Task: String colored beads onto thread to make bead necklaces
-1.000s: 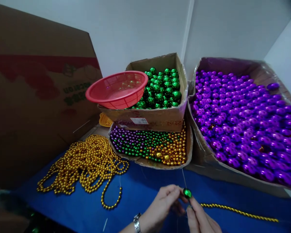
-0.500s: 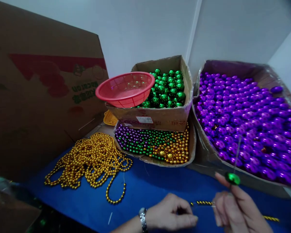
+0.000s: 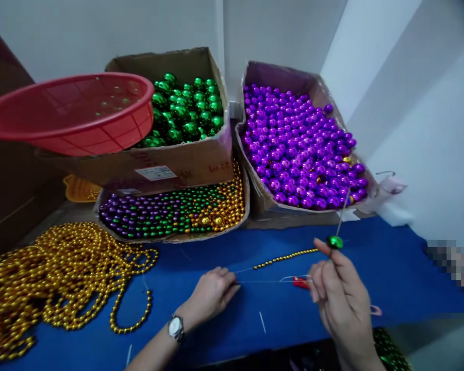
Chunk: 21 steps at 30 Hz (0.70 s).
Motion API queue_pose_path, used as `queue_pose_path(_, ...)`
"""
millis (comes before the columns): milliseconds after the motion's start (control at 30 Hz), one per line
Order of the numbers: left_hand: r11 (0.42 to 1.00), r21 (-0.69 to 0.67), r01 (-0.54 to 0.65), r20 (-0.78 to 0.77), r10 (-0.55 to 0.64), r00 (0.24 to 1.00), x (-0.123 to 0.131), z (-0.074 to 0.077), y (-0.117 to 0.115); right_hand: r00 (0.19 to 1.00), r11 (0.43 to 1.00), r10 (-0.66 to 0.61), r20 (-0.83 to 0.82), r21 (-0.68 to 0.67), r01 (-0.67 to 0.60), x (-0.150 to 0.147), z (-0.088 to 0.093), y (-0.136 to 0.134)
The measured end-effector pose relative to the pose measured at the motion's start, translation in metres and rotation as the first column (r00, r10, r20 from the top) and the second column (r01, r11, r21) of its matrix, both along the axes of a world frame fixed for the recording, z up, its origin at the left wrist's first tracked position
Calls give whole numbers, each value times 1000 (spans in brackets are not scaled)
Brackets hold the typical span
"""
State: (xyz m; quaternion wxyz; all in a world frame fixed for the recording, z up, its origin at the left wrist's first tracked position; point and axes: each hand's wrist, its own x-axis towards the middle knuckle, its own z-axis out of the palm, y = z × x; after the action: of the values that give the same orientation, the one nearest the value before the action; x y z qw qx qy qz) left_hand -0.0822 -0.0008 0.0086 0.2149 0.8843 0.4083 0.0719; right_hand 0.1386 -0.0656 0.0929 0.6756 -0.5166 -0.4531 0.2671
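Observation:
My right hand (image 3: 344, 304) is closed in a pinch around a long thin needle (image 3: 343, 211) that points upward. Threaded on that needle, just above my fingertips, is a shiny green bead (image 3: 334, 241). My left hand (image 3: 214, 291), with a watch (image 3: 175, 326) on its wrist, is closed on a clear thread (image 3: 261, 282) running between both hands. Its fingertips are partly hidden. A short string of gold beads (image 3: 286, 257) lies on the blue table just behind the thread. Beyond the needle tip stands a box of purple balls (image 3: 294, 149).
Gold bead strands (image 3: 77, 278) are heaped on the left. A red basket (image 3: 112, 136) rests on a carton (image 3: 193, 165) of green balls, above a tray of mixed beads (image 3: 166, 211). A small red object (image 3: 301, 282) and thread scraps lie on the blue cloth (image 3: 216, 350).
The view has swung right, bringing the boxes and gold strands leftward. My hands are farther apart, the thread stretched between them. The green bead remains on the needle.

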Motion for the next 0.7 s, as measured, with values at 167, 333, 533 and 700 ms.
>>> queue_pose_path(167,993,99,62,-184,-43,982,4,-17,-2,985,995,51,164,-92,-36,12,-34,-5)
queue_pose_path(333,983,165,76,-282,-27,959,3,-15,-1,882,914,334,332,-342,-217,11,-67,-4)
queue_pose_path(533,988,132,79,-323,-32,946,-2,-2,-8,749,737,560,355,-626,-254,-3,-93,-13)
queue_pose_path(700,989,107,99,-354,-55,934,-2,3,-13,682,671,622,384,-710,-212,2,-109,-22)
